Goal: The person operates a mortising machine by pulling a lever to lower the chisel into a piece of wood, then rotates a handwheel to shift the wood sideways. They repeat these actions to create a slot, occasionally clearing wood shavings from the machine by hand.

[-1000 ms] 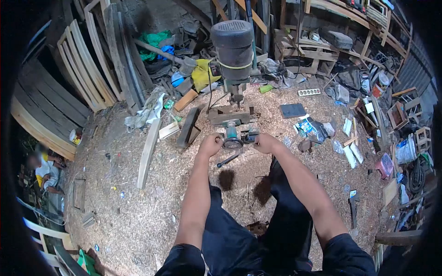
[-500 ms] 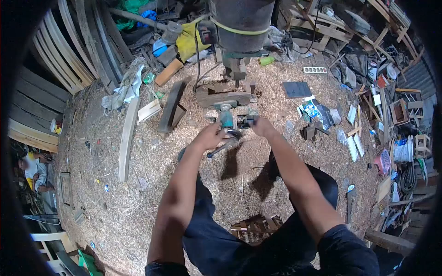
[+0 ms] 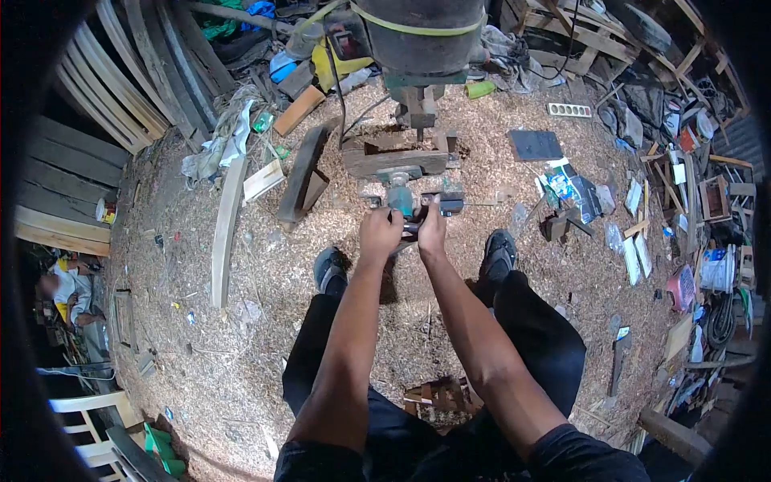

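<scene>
My left hand (image 3: 381, 231) is closed around the left side of a dark handwheel at the near end of the machine. My right hand (image 3: 432, 229) is closed on the wheel's right side, close beside the left one. Just beyond them is the green cylindrical machine part (image 3: 399, 200), with a dark block (image 3: 451, 202) to its right. A wooden piece (image 3: 395, 164) lies across the machine behind it, below the metal tool head (image 3: 418, 108) of the large dark motor housing (image 3: 422, 48). The fingertips are partly hidden.
Wood shavings cover the ground. A dark plank (image 3: 307, 173) and a long pale board (image 3: 229, 233) lie left; a dark flat plate (image 3: 536, 145) and power strip (image 3: 569, 110) lie right. Another person (image 3: 72, 291) sits at the far left. Slatted wood pieces (image 3: 440, 395) lie between my legs.
My right hand has moved from the block on the right to the handwheel, beside my left hand. The handle that stuck out lower left is now mostly hidden. The view has shifted slightly.
</scene>
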Demonstrator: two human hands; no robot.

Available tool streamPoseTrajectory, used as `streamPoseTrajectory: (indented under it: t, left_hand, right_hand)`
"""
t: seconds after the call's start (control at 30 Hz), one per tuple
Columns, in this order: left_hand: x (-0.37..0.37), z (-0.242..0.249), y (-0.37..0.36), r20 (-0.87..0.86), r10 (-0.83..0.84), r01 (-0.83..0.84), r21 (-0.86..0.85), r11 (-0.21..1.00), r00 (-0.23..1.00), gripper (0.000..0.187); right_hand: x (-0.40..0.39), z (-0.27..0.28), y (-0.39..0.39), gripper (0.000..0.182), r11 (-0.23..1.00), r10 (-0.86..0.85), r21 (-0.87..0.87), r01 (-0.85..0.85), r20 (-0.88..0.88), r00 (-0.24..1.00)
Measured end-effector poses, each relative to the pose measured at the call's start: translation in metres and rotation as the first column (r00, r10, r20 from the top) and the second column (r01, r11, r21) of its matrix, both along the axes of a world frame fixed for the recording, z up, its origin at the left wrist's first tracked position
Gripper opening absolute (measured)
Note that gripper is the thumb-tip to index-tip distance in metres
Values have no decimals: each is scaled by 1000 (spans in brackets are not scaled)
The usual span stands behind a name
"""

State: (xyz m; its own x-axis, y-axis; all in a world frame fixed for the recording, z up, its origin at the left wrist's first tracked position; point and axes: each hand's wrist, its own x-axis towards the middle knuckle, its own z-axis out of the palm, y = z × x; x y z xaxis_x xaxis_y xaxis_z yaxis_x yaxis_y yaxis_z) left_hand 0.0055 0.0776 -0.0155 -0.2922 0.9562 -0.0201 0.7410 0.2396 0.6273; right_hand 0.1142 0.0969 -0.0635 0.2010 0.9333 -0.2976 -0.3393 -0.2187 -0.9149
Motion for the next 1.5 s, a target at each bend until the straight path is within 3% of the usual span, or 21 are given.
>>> streamPoseTrajectory:
  t: [0.03, 0.07, 0.13, 0.23, 0.33, 0.37, 0.43, 0.57, 0.67, 0.77, 0.87, 0.9, 1.0, 1.13, 1.17, 1.27, 1.4, 1.43, 1.5]
  left_hand:
    - [-1, -3, -1, -16, -21, 22, 12, 1000, 1000, 36]
    - [-2, -5, -1, -17, -27, 27, 7, 1000, 999, 35]
    - [-2, 0, -2, -19, -32, 32, 6, 999, 999, 34]
    - [1, -7, -4, 12, 27, -28, 100, 995, 1000, 35]
    - [1, -20, -4, 2, 51, -50, 157, 986, 999, 35]
    - [1, -23, -4, -14, 55, -52, 162, 985, 998, 35]
    - [-1, -23, -3, -23, 71, -66, 185, 980, 997, 35]
    - [2, -27, -2, -16, 101, -94, 251, 963, 995, 34]
    - [3, -28, -3, 1, 116, -112, 275, 955, 993, 29]
    - [4, -20, -5, 28, 102, -106, 261, 959, 994, 30]
    - [5, -21, -4, 26, 103, -106, 291, 951, 994, 31]
    - [5, -22, -3, 19, 110, -111, 309, 945, 994, 30]
    - [4, -24, -4, 57, 113, -124, 261, 957, 992, 29]
    - [4, -24, -4, 51, 103, -112, 255, 960, 993, 29]
    - [4, -24, -4, 47, 107, -115, 262, 958, 993, 28]
    - [6, -19, -4, 43, 114, -121, 274, 954, 993, 27]
    - [5, -20, -4, 58, 110, -122, 296, 947, 992, 26]
    - [6, -19, -4, 62, 109, -123, 311, 942, 992, 26]
    - [7, -17, -5, 46, 111, -120, 303, 945, 993, 25]
  right_hand:
    - [5, -3, 5, 60, 995, -55, -75, 67, 147, 988]
    - [9, -6, 10, 55, 955, -245, -176, 239, -15, 969]
    - [29, -29, 15, 49, 930, -132, -261, 259, 420, 898]
    - [55, -105, 39, 45, 989, 0, -127, 76, 516, 857]
    - [63, -141, 48, 40, 984, 60, -175, 13, 406, 912]
    - [67, -145, 46, 36, 971, 89, -238, -28, 252, 964]
    - [65, -85, 31, 28, 933, 119, -332, -137, -77, 990]
    - [62, -70, 27, 33, 928, 1, -370, -49, -128, 992]
    - [67, -118, 31, 41, 967, 76, -234, -102, -118, 990]
    - [68, -97, 26, 49, 877, 137, -410, -251, -287, 948]
    - [63, -94, 25, 51, 917, 64, -257, -305, -661, 748]
    - [57, -92, 24, 50, 916, -70, -335, -221, -676, 734]
    - [52, -90, 27, 45, 911, -130, -378, -167, -645, 753]
    - [41, -82, 24, 40, 926, -76, -376, -24, -250, 965]
    - [36, -73, 20, 35, 949, -110, -307, 68, -121, 986]
    - [37, -109, 23, 37, 958, -33, -274, 78, 165, 986]
    - [50, -110, 21, 38, 953, 87, -295, -64, 67, 994]
    - [51, -112, 21, 41, 951, 118, -301, -75, 127, 985]
    - [52, -111, 20, 48, 965, 61, -258, -52, 30, 998]
